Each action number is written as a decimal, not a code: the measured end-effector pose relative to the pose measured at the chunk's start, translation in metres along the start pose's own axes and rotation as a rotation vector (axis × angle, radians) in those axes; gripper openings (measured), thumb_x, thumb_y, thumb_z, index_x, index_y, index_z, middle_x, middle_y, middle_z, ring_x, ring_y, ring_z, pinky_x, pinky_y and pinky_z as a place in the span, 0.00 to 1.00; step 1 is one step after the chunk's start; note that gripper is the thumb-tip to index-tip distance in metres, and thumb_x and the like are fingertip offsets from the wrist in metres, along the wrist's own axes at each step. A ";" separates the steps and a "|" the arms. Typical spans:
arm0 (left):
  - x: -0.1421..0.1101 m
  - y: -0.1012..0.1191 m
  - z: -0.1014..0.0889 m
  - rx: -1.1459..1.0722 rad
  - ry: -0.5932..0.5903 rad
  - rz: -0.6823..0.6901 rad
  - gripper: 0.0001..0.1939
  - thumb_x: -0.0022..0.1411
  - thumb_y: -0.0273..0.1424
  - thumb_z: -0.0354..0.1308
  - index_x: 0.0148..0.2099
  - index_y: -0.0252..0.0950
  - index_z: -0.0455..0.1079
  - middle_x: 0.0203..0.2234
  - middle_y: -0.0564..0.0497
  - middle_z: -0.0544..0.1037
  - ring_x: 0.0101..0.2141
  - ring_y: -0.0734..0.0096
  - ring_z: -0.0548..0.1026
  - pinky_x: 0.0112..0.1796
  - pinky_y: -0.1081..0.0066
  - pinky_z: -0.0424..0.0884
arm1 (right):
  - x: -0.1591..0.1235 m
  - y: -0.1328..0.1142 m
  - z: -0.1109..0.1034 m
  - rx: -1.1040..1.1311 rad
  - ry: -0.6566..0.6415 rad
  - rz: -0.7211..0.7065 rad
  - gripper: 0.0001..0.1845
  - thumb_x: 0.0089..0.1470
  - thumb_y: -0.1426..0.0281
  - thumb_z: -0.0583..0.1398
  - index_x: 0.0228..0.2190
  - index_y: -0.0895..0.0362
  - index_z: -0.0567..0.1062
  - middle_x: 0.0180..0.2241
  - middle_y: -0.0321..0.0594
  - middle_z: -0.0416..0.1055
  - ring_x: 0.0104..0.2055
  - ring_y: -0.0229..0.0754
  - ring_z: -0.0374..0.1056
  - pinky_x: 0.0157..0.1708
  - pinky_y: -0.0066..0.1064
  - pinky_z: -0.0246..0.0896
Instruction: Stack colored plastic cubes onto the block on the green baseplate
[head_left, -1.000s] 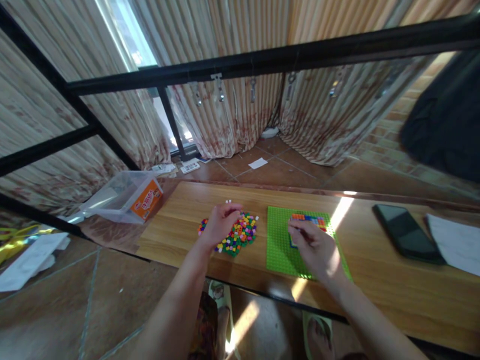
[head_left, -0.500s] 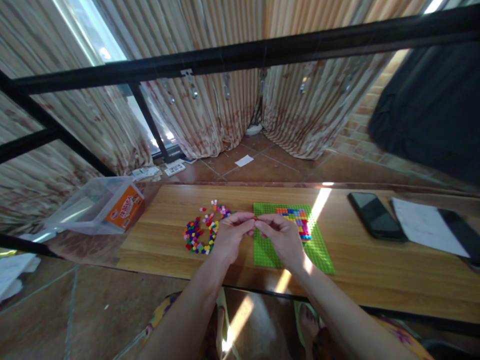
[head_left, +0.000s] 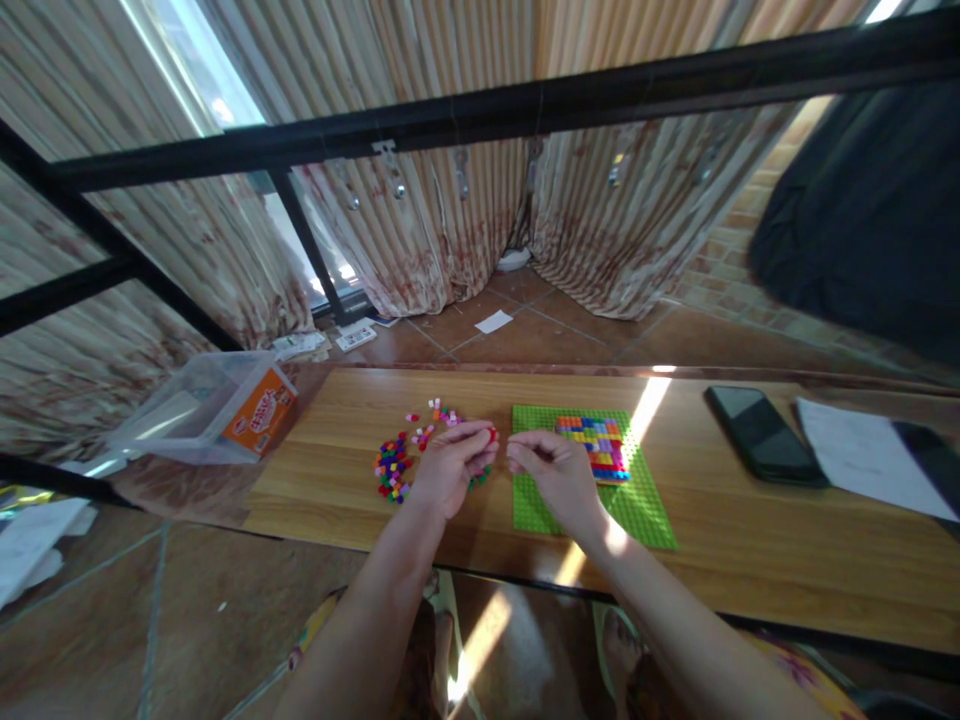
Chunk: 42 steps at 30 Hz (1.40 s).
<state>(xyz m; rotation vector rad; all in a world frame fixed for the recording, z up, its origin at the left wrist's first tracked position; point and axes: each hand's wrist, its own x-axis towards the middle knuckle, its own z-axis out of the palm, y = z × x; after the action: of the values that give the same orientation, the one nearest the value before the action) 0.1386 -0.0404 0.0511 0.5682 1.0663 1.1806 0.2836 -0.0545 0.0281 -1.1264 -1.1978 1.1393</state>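
My left hand (head_left: 450,462) is closed, with a small red brick (head_left: 493,434) pinched at its fingertips. It hovers over the right part of a pile of small coloured bricks (head_left: 391,468), hiding some of them. Facing it a short gap away, my right hand (head_left: 556,470) has thumb and forefinger pressed together above the left part of a green baseplate (head_left: 637,515). Whether anything sits in that pinch is too small to tell. A block of multicoloured bricks (head_left: 600,446) is built on the baseplate, just beyond my right hand and partly covered by it.
All this lies on a long wooden table (head_left: 315,480). To the right are a dark phone (head_left: 761,435) and a white paper sheet (head_left: 870,450). A clear plastic box (head_left: 195,410) with an orange label stands left of the table. A black metal rail (head_left: 480,115) crosses behind.
My left hand came from the brick pile and my right hand from the baseplate to meet in the middle. They have since drawn slightly apart, the red brick staying in my left fingers.
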 end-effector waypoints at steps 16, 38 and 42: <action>0.001 0.005 0.001 -0.002 -0.093 -0.065 0.09 0.50 0.21 0.64 0.36 0.30 0.77 0.29 0.47 0.80 0.29 0.79 0.75 0.31 0.80 0.71 | -0.011 -0.007 0.001 -0.443 0.019 -0.216 0.13 0.58 0.69 0.54 0.40 0.56 0.77 0.35 0.42 0.77 0.33 0.41 0.71 0.35 0.31 0.66; 0.008 -0.039 0.041 0.717 -0.233 0.183 0.11 0.55 0.32 0.59 0.38 0.32 0.75 0.27 0.49 0.78 0.28 0.73 0.73 0.30 0.74 0.67 | 0.002 -0.017 -0.148 -0.759 0.064 0.026 0.12 0.49 0.63 0.61 0.29 0.56 0.81 0.25 0.39 0.77 0.27 0.40 0.69 0.27 0.31 0.59; 0.012 -0.050 0.042 0.863 -0.244 0.285 0.17 0.54 0.35 0.60 0.45 0.31 0.73 0.34 0.46 0.80 0.32 0.68 0.75 0.35 0.70 0.70 | 0.006 -0.014 -0.148 -0.757 0.075 0.061 0.13 0.46 0.62 0.62 0.30 0.57 0.81 0.24 0.39 0.77 0.25 0.39 0.68 0.26 0.29 0.57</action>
<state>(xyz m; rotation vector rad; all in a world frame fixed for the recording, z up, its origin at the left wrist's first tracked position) 0.1995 -0.0392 0.0233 1.5341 1.2867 0.8112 0.4316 -0.0541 0.0361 -1.7570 -1.5975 0.6737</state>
